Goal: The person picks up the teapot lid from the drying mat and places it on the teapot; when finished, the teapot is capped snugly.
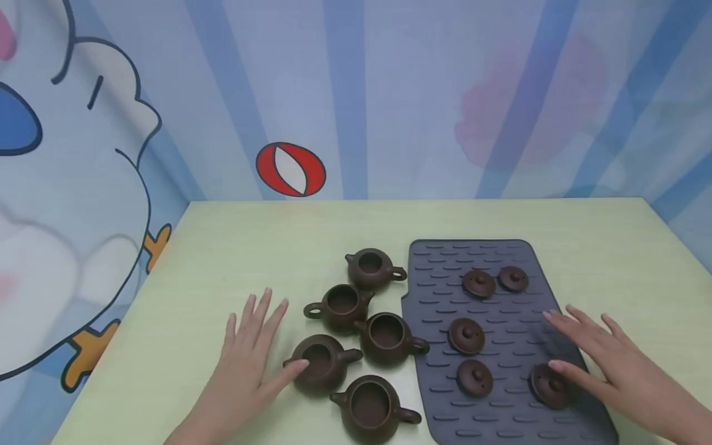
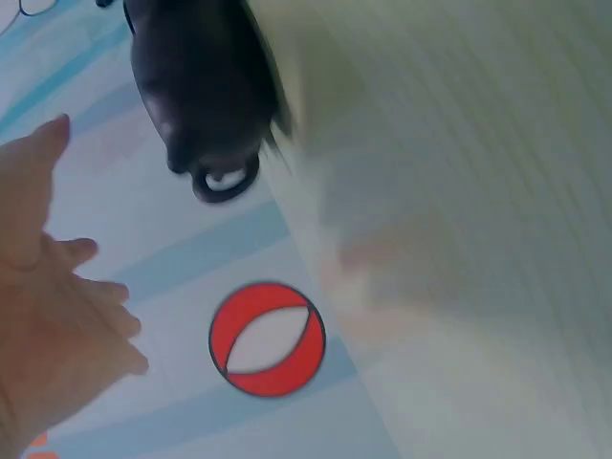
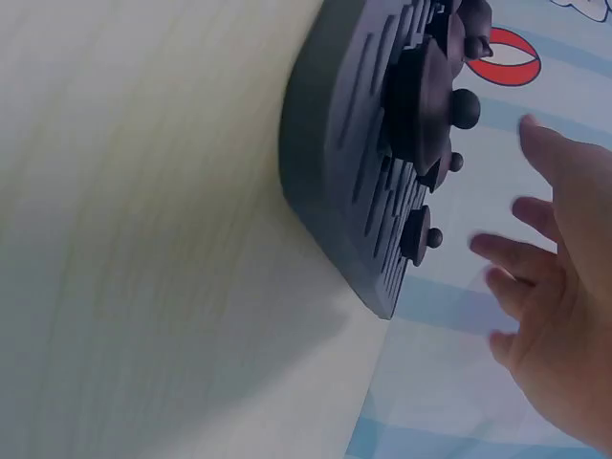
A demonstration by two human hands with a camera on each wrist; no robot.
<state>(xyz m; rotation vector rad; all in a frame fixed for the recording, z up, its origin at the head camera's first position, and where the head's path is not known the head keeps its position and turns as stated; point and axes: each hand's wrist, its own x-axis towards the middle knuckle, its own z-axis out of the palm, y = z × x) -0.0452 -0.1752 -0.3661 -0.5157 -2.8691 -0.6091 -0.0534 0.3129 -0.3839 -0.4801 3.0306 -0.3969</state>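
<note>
The surface (image 1: 239, 247) in front of you is pale yellow-green, with a blue striped wall (image 1: 411, 93) behind its far edge. A red and white ball (image 1: 291, 169) is drawn on the wall, and a big cartoon animal (image 1: 94, 216) is drawn past the left edge.

A dark gray mat (image 1: 517, 340) lies on the right half of the surface, with little bumps all over it.

You have five brown pots (image 1: 389, 356) and five brown lids (image 1: 466, 336). The pots stand upright in a bunch just left of the mat's left edge. The lids lie on the mat with their knobs up: two near its far edge, two along its left side, and one by its right edge.

Each pot has its round mouth facing up, so you can look down at its brown inside. One is nearest the far edge, and one is closest to you.

Your left grip (image 1: 245, 364) holds nothing; its fingers are spread, and the thumb is over the leftmost of the two closest pots. Your right grip (image 1: 617, 364) holds nothing too. Its fingers are loose over the mat's right edge, with the thumb just above the lid there.
</note>
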